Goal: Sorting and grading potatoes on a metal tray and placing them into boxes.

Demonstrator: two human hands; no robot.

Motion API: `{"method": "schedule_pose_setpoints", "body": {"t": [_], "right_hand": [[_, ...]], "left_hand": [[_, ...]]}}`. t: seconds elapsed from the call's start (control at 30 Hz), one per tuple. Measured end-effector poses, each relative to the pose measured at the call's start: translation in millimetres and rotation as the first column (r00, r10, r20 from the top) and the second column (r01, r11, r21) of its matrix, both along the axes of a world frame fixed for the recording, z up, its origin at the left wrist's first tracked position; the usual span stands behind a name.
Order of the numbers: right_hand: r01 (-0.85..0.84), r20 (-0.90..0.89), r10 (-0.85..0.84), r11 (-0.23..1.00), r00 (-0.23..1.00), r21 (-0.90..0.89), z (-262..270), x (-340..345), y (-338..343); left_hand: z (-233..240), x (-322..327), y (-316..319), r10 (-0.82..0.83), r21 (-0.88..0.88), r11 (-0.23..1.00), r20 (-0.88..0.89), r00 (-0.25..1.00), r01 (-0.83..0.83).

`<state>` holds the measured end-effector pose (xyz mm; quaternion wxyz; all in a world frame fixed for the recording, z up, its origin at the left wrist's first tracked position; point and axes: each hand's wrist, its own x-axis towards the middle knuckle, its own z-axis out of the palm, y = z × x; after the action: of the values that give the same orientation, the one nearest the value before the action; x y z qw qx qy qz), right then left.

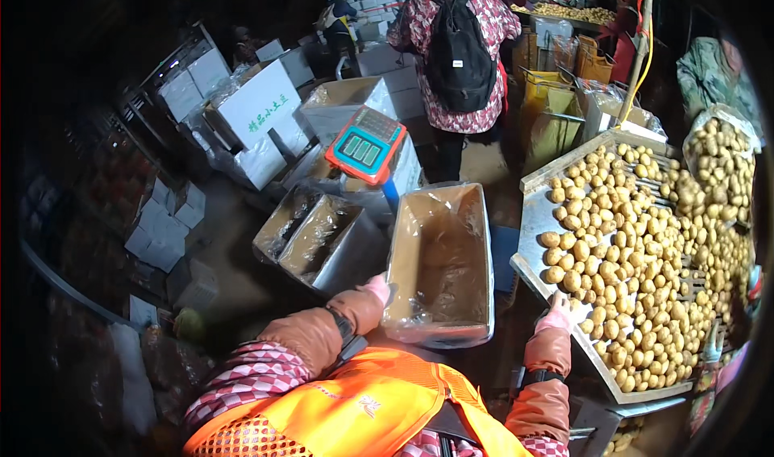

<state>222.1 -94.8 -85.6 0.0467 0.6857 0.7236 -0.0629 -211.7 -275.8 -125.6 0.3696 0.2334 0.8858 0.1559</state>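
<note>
An open cardboard box lined with clear plastic [441, 257] stands before me with its inside bare. My left hand [379, 289] is at its left edge near the lower corner; its fingers are partly hidden, so whether they grip the box I cannot tell. To the right, my right hand [567, 313] rests at the wooden rim of a sorting table [547, 278], its fingertips close to the nearest potatoes; its grip is unclear. Many potatoes [647, 269] cover that table. Behind the box stands a red and teal digital scale display [366, 145] on a blue post.
Two more plastic-lined boxes [320, 239] stand left of the box. A person with a black backpack [462, 52] stands beyond the scale. White cartons [260, 106] are stacked at the back left. A pole [638, 52] rises behind the table. A gloved hand [713, 342] shows at the far right.
</note>
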Motion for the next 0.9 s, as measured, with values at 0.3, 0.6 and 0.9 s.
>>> {"method": "schedule_pose_setpoints", "body": {"t": [0.3,0.6,0.9], "right_hand": [[0.146,-0.267,-0.158,0.987,0.951,-0.065,-0.6,8.6,-8.0],[0.091,-0.208,-0.081,0.995,0.975,0.038,-2.0,-6.8,0.7],[0.155,-0.244,-0.158,0.987,0.957,-0.031,11.0,-4.5,1.0]], "left_hand": [[-34.7,27.6,146.5,-0.221,-0.007,0.975,-0.151,0.963,0.223],[-74.6,44.0,247.5,-0.355,-0.085,0.935,-0.190,0.915,0.345],[-98.4,71.7,265.8,-0.421,-0.235,0.897,-0.197,0.885,0.375]]}}
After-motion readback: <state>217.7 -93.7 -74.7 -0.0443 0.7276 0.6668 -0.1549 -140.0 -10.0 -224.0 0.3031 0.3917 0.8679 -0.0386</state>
